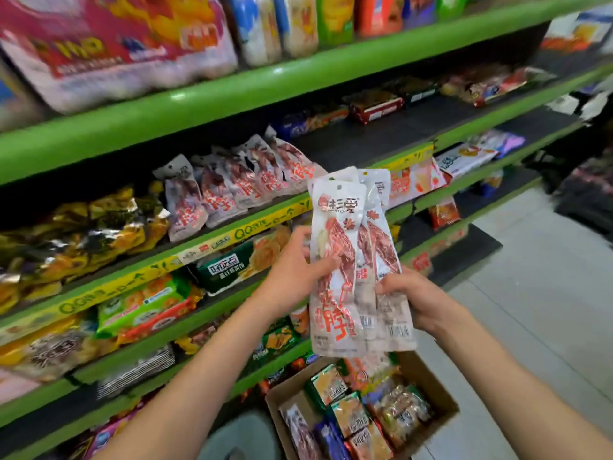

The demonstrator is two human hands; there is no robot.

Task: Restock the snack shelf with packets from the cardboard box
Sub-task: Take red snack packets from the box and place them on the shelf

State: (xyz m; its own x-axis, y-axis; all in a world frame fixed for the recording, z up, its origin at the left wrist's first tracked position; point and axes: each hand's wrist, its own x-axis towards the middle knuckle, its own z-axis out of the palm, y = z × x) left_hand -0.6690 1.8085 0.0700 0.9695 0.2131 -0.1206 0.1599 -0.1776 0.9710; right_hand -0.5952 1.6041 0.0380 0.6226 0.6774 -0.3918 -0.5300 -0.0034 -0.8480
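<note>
The shelving fills the space beyond and to the left of both hands, its green edges running in tiers from the upper left down to the right. On the tier level with the hands and just past the left one, a row of white packets with red print leans against each other; further left of them lies a heap of gold and dark foil bags. One tier lower, under the left forearm's far side, sit green and orange biscuit packs. On the top tier, well above the hands, a big pink and white multipack rests beside taller bags.

The cardboard box stands open on the pale floor tiles, directly below both hands, with mixed packets inside it, green, orange, blue and clear.

Between the hands, held upright above the box, is a fanned bunch of long white packets with red lettering and a picture of dark red meat; at least three overlap.

The left hand grips the front packet at its left edge, thumb lying across the front and the other fingers hidden behind. The right hand holds the bunch from the right side lower down, fingers curled round the packets' edge, pinching them near the barcodes.
</note>
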